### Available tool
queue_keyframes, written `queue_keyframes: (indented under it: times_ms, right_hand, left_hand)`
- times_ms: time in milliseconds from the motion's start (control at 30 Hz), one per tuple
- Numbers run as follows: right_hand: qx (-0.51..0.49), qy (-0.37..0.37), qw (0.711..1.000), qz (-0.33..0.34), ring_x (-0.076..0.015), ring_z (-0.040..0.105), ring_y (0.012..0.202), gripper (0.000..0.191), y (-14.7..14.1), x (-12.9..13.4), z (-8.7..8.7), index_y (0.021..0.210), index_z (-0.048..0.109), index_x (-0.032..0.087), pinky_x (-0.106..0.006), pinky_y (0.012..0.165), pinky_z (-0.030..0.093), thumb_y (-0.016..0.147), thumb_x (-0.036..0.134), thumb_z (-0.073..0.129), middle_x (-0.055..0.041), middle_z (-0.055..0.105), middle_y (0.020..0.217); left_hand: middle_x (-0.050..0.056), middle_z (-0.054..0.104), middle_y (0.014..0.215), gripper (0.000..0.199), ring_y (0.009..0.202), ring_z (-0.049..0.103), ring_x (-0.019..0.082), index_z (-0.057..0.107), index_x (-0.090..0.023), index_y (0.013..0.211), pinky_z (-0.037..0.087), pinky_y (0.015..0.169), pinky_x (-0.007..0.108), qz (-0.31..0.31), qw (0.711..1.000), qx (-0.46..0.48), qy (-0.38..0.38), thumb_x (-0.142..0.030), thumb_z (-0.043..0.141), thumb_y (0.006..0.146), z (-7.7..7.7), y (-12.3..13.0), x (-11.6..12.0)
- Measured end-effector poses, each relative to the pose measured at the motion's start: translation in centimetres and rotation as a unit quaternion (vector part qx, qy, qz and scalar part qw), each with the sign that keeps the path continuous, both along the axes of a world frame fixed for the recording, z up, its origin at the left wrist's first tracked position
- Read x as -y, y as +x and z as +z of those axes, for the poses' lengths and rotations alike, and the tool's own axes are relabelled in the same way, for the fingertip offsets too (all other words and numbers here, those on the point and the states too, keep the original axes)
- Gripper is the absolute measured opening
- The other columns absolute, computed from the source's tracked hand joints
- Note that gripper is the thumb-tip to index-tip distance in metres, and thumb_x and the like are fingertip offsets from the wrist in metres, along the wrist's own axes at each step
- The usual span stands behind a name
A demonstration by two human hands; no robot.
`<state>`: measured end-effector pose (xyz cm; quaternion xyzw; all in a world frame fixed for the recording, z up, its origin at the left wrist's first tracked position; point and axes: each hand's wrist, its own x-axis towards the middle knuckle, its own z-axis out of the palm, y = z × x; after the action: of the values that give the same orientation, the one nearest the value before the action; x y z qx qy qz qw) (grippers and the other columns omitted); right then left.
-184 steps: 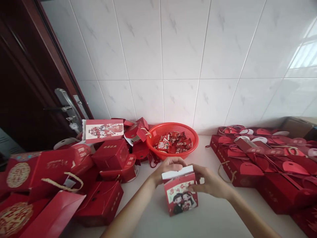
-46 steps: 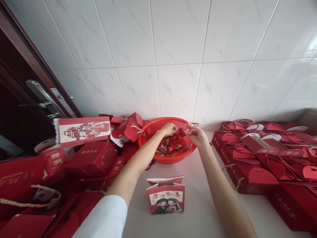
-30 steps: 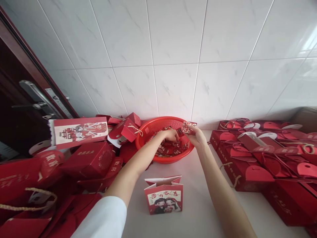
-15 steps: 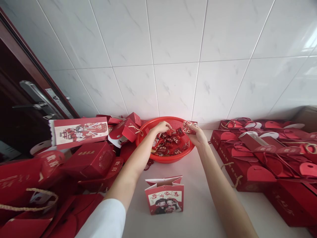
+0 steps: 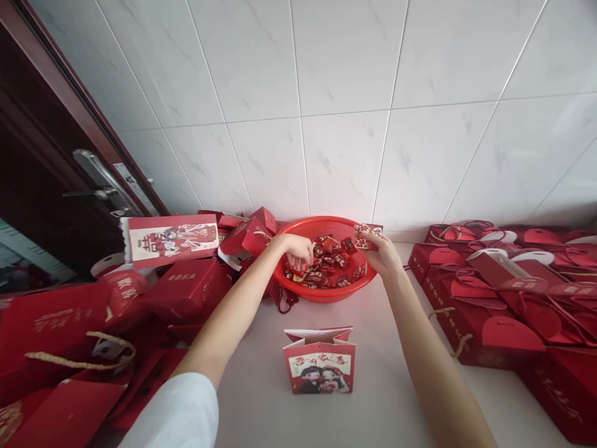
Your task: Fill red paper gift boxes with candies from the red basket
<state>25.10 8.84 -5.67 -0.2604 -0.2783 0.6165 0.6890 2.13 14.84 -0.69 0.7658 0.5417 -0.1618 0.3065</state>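
Observation:
A red plastic colander (image 5: 326, 297) stands against the wall with many small wrapped candies (image 5: 331, 258) in it. My left hand (image 5: 298, 250) reaches over its left side, fingers curled down among the candies; what they pinch, if anything, is hidden. At the colander's right rim, my right hand (image 5: 381, 249) is closed on a red-and-white printed packet (image 5: 370, 231), thumb across its front. Nearer to me, a red paper gift bag (image 5: 319, 367) with a cartoon couple on it stands upright, its top open.
Red gift boxes (image 5: 186, 289) are heaped on the left, with a long printed box (image 5: 172, 239) lying on top. Rows of red boxes with handles (image 5: 485, 323) fill the right side. Behind is a tiled wall (image 5: 345, 162); a dark door (image 5: 41, 143) is at far left.
My left hand has moved from the middle of the colander to its left side and lower among the candies. My right hand keeps the packet at the right rim. The view has shifted slightly left.

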Motion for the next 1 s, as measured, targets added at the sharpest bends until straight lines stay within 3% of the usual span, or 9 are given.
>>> queue_keyframes:
  times_ms: [100, 233, 367, 500, 733, 867, 1000]
  right_hand:
    - [-0.002, -0.005, 1.0, -0.003, -0.0138, 0.071, 0.071, 0.016, 0.0, 0.1, 0.1, 0.076, 0.074, 0.016, -0.022, 0.065, 0.059, 0.068, 0.003, 0.076, -0.0043, 0.078, 0.084]
    - [0.011, 0.004, 1.0, -0.001, -0.015, 0.071, 0.072, 0.017, 0.0, 0.2, 0.1, 0.077, 0.074, 0.017, -0.024, 0.068, 0.059, 0.067, 0.004, 0.078, -0.0049, 0.078, 0.086]
    - [0.022, 0.008, 1.0, -0.003, -0.0161, 0.071, 0.072, 0.017, 0.0, 0.3, 0.1, 0.077, 0.074, 0.017, -0.026, 0.067, 0.059, 0.066, 0.006, 0.079, -0.005, 0.078, 0.085]
    - [0.023, 0.005, 1.0, -0.008, -0.0154, 0.07, 0.071, 0.016, -0.1, 0.3, 0.2, 0.076, 0.074, 0.016, -0.024, 0.066, 0.059, 0.065, 0.006, 0.079, -0.0049, 0.078, 0.084]
    - [0.021, 0.004, 1.0, -0.008, -0.0161, 0.071, 0.072, 0.015, -0.1, 0.3, 0.1, 0.076, 0.074, 0.015, -0.026, 0.069, 0.059, 0.065, 0.005, 0.079, -0.0063, 0.078, 0.084]
    - [0.024, 0.011, 1.0, -0.002, -0.0162, 0.071, 0.071, 0.016, -0.2, 0.4, 0.2, 0.076, 0.074, 0.015, -0.025, 0.069, 0.059, 0.065, 0.005, 0.08, -0.0064, 0.078, 0.083]
    - [0.024, 0.008, 1.0, -0.007, -0.0155, 0.07, 0.07, 0.016, -0.3, 0.5, 0.3, 0.074, 0.074, 0.016, -0.025, 0.067, 0.059, 0.065, 0.005, 0.079, -0.0045, 0.078, 0.081]
  left_hand:
    - [0.011, 0.08, 0.095, 0.023, 0.089, 0.074, 0.028, 0.078, -0.018, 0.087, 0.057, 0.073, 0.028, 0.007, 0.999, -0.036, 0.039, -0.02, 0.073, 0.064, -0.8, -0.8, 0.7]
    - [0.012, 0.071, 0.129, 0.044, 0.119, 0.064, 0.031, 0.074, -0.022, 0.109, 0.051, 0.091, 0.03, 0.01, 0.99, -0.034, 0.137, -0.015, 0.069, 0.066, -2.1, -1.5, 0.6]
    - [0.014, 0.074, 0.122, 0.044, 0.109, 0.068, 0.031, 0.073, -0.02, 0.107, 0.052, 0.086, 0.029, 0.003, 0.989, -0.05, 0.137, -0.027, 0.078, 0.064, -3.0, -1.7, 0.3]
    - [0.018, 0.069, 0.131, 0.063, 0.114, 0.066, 0.034, 0.068, -0.018, 0.12, 0.052, 0.088, 0.03, -0.01, 0.989, -0.055, 0.133, -0.04, 0.082, 0.062, -3.8, -1.3, 0.2]
    - [0.01, 0.062, 0.142, 0.081, 0.123, 0.062, 0.03, 0.061, -0.026, 0.135, 0.051, 0.09, 0.025, -0.037, 0.992, -0.027, 0.119, -0.03, 0.084, 0.058, -4.2, -1.1, -0.1]
    - [0.007, 0.068, 0.134, 0.077, 0.119, 0.064, 0.027, 0.064, -0.023, 0.132, 0.051, 0.089, 0.023, -0.034, 0.994, 0.05, 0.085, -0.022, 0.084, 0.058, -4.2, -1.4, 0.0]
    - [0.007, 0.074, 0.113, 0.054, 0.101, 0.07, 0.022, 0.066, -0.016, 0.127, 0.053, 0.082, 0.025, 0.024, 0.973, 0.215, 0.074, -0.017, 0.072, 0.073, -4.2, -1.1, 0.1]
